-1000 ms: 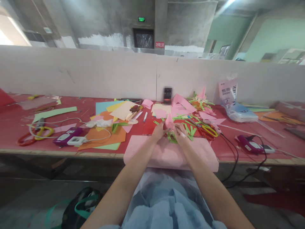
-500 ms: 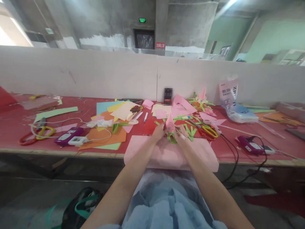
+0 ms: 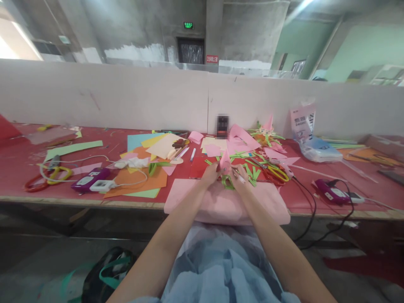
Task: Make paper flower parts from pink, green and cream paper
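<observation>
A pink paper cone (image 3: 225, 162) with green paper strips (image 3: 227, 182) hanging below it is held up between my two hands. My left hand (image 3: 211, 174) is closed around the cone's left side. On its right side, my right hand (image 3: 239, 176) grips a white marker (image 3: 240, 179), its tip close to the pink paper. Under both wrists lies a folded pink sheet (image 3: 195, 198) at the table's front edge. Loose green strips (image 3: 252, 173) are scattered just to the right of my hands. The fingertips are partly hidden.
Yellow-handled scissors (image 3: 277, 173) lie to the right, another pair (image 3: 55, 174) far left. Purple power strips (image 3: 91, 181) with cables flank me. Coloured paper sheets (image 3: 154, 179) pile up at left. A finished-looking pink-and-green paper figure (image 3: 267, 130) and a plastic bag (image 3: 318, 147) stand behind.
</observation>
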A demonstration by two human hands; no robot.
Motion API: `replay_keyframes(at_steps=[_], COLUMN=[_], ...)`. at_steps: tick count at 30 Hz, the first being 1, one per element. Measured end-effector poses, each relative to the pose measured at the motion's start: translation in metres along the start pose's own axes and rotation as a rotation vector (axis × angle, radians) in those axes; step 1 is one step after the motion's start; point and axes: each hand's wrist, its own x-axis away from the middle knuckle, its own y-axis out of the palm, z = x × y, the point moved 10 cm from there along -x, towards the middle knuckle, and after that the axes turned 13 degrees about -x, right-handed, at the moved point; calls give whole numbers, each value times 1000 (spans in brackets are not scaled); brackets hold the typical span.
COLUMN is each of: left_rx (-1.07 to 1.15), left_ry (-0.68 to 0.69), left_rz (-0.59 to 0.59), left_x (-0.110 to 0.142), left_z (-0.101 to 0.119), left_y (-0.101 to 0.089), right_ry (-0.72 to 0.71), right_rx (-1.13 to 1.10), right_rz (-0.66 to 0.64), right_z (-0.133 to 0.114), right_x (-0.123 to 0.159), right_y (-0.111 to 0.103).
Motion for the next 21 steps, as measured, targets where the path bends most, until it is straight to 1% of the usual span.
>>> replay_keyframes(at_steps=[3, 9, 21], left_rx=[4, 26, 17], left_ry=[7, -6, 8], left_rz=[0, -11, 3], left_x=[0, 1, 3], left_z=[0, 0, 5], left_y=[0, -1, -6], right_ry=[2, 38, -3], right_rx=[6, -53, -109], right_rz=[-28, -18, -56], right_z=[-2, 0, 0], right_x=[-1, -1, -1], right_y=[2, 1, 7])
